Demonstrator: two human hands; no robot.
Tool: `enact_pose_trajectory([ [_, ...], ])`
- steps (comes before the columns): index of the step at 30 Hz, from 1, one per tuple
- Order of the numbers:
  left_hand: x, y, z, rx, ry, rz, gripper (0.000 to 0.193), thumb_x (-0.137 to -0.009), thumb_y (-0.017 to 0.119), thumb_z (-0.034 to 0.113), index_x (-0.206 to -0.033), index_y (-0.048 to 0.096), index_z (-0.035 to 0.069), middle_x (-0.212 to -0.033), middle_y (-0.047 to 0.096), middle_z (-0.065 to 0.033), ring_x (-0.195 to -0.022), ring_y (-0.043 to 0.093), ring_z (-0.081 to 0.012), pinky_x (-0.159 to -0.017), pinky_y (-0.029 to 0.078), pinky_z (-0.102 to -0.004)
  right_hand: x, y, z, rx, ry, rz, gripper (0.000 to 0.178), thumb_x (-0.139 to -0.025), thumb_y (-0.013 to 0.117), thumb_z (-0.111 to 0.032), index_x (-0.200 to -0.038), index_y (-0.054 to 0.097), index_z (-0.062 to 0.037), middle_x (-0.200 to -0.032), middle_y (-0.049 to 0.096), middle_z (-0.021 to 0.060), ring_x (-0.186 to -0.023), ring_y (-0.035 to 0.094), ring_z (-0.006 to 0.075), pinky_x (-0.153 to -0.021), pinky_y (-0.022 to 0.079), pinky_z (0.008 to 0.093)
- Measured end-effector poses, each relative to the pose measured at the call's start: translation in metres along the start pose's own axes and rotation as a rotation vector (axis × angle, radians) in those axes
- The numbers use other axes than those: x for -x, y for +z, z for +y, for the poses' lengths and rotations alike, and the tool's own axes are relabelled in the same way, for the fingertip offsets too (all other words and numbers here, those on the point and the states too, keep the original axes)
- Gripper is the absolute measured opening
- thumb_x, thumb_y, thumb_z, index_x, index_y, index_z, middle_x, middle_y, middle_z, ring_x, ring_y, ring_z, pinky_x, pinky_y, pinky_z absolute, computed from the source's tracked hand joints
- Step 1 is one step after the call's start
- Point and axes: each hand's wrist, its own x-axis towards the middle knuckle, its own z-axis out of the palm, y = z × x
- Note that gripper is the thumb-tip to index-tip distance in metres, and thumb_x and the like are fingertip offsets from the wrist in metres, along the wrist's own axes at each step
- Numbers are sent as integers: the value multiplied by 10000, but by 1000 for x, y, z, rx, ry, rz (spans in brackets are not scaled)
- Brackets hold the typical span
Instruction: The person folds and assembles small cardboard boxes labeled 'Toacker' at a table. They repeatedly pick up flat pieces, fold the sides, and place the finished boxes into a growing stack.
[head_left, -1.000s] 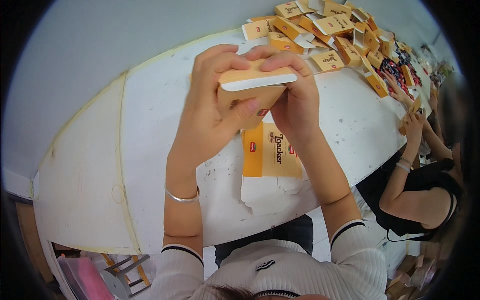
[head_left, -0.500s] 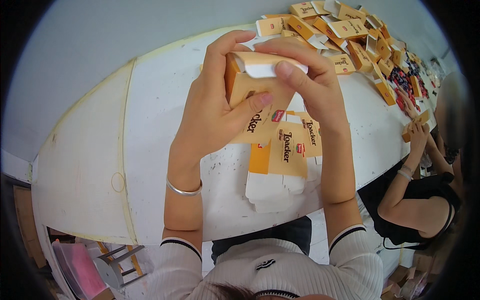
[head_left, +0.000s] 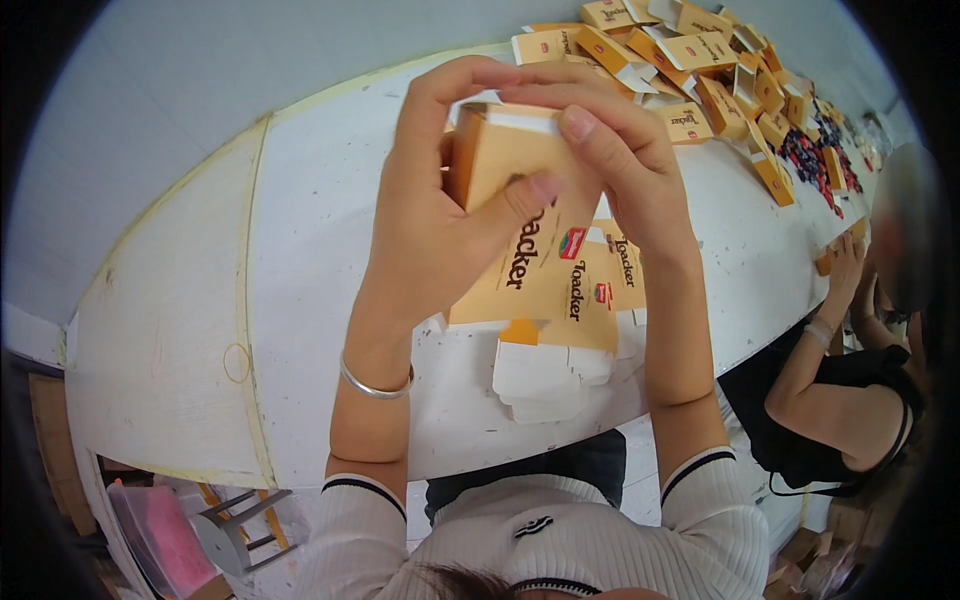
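Observation:
Between my two hands I hold a tan and orange cardboard box (head_left: 480,265), raised above the table and tilted. My left hand (head_left: 425,195) wraps its left side, with the thumb lying across the front panel. With fingers curled over the top, my right hand (head_left: 635,150) presses its thumb at the upper right corner. A white strip of flap shows along the box's top edge; the fingers cover part of it. Underneath, on the table, lies a stack of flat carton blanks (head_left: 545,370) with white end flaps showing toward me.
A large heap of folded tan boxes (head_left: 700,55) covers the far right of the white table (head_left: 330,250). Beside it is a pile of small dark and red wrapped pieces (head_left: 810,160). A co-worker (head_left: 840,410) sits at the right edge. A grey stool (head_left: 225,540) stands lower left.
The box's white top flap has folded down under my fingers, and the box has tipped so more of its front shows. The co-worker's hands have shifted nearer to their body.

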Motion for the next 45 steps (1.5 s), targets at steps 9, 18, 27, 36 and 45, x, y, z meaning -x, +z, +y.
enact_pose_trajectory([
  [9, 0, 1, 4, 286, -111, 217, 277, -751, 633, 12, -960, 452, 0, -965, 556, -95, -785, 594, -123, -626, 517, -220, 7, 29, 19, -234, -91, 276, 149, -852, 547, -92, -970, 522, -4, -924, 565, 72, -825, 547, 112, -697, 470, 241],
  [18, -6, -16, -6, -144, -218, 207, 222, -831, 575, 116, -1017, 481, 37, -1069, 516, -73, -991, 497, -150, -845, 412, -288, 22, -1, 25, -12, 641, -132, 338, -826, 577, -228, -1091, 463, -52, -922, 532, 40, -798, 528, 104, -642, 453, 239],
  [27, -7, -22, 4, -201, -86, 349, 309, -893, 479, 290, -1066, 506, 35, -1119, 551, -136, -1114, 482, -225, -976, 342, -385, 32, -114, 12, 103, 529, 344, 431, -827, 563, -323, -1129, 499, -22, -1086, 558, 104, -996, 549, 208, -865, 444, 345],
  [36, -5, -32, 1, -167, 20, 321, 307, -867, 519, 278, -1041, 539, 25, -1069, 581, -143, -1067, 528, -251, -955, 372, -384, 110, 8, 72, 1367, 221, -171, 393, -788, 577, -405, -829, 530, -17, -774, 487, 102, -767, 481, 250, -707, 379, 355],
  [45, 2, -16, -4, -296, -257, -72, 466, -797, 616, 300, -1128, 504, -8, -1091, 558, -157, -1056, 507, -226, -904, 385, -328, 90, -10, 81, 1320, 431, -14, 461, -815, 528, -434, -592, 516, -31, -649, 517, 105, -632, 467, 248, -684, 328, 356],
])
